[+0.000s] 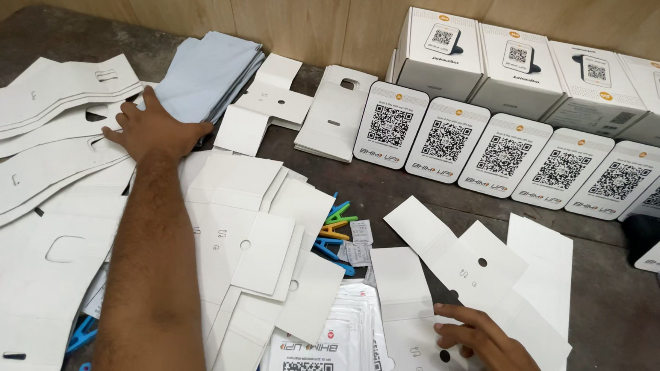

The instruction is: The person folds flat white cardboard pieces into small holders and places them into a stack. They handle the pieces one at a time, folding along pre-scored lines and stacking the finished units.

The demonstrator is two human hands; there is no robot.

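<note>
My left hand [151, 129] reaches far across the table, palm down with fingers spread, resting on the edge of a stack of pale blue-grey sheets [204, 73] and on white die-cut card pieces [45, 95]. My right hand [498, 352] lies near the front edge, fingers slightly curled, pressing on a flat white die-cut card with round holes [468, 272]. Neither hand grips anything. More white card blanks [260, 227] lie scattered between my arms.
A row of white stand cards with square code patterns [497, 153] leans against several white boxes [517, 67] at the back right. Coloured plastic clips [335, 227] and clear-bagged printed sheets [322, 343] lie mid-table. Folded white cards [333, 118] sit near the wooden wall.
</note>
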